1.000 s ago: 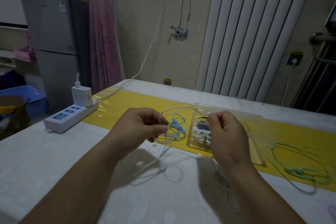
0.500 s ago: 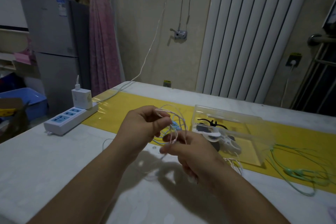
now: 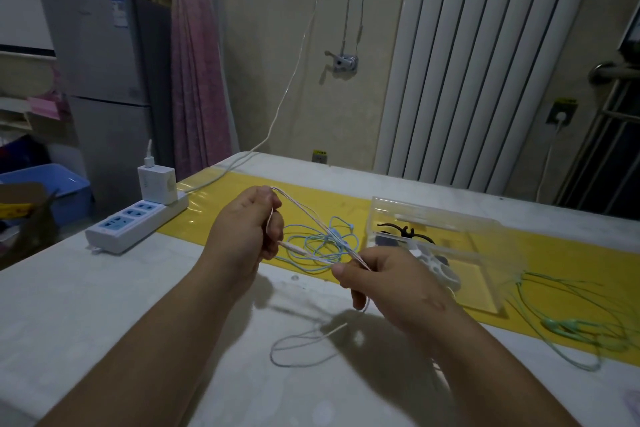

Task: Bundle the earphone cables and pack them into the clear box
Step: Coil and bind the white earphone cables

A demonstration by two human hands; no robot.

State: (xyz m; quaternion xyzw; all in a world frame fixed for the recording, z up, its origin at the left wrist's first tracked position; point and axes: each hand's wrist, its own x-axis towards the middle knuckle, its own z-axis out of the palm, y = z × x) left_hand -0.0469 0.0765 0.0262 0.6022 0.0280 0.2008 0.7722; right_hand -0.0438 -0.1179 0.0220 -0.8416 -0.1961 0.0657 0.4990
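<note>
A thin white earphone cable (image 3: 311, 215) runs taut between my two hands above the table. My left hand (image 3: 247, 224) grips one end of its folded strands in curled fingers. My right hand (image 3: 384, 279) pinches the other end, and the cable's loose tail (image 3: 294, 347) loops on the table below. A blue earphone cable (image 3: 322, 246) lies tangled on the yellow strip behind the hands. The clear box (image 3: 446, 246) stands open to the right, with black and white earphone bundles inside. A green earphone cable (image 3: 568, 326) sprawls at the far right.
A white power strip (image 3: 135, 224) with a charger plugged in lies at the table's left edge. A yellow strip (image 3: 242, 194) crosses the white table (image 3: 104, 305). Beyond stand a radiator, a grey fridge and a blue bin.
My hands have moved apart, stretching the white cable taut between them. My right hand has shifted right and lower, and the blue cable now shows on the yellow strip.
</note>
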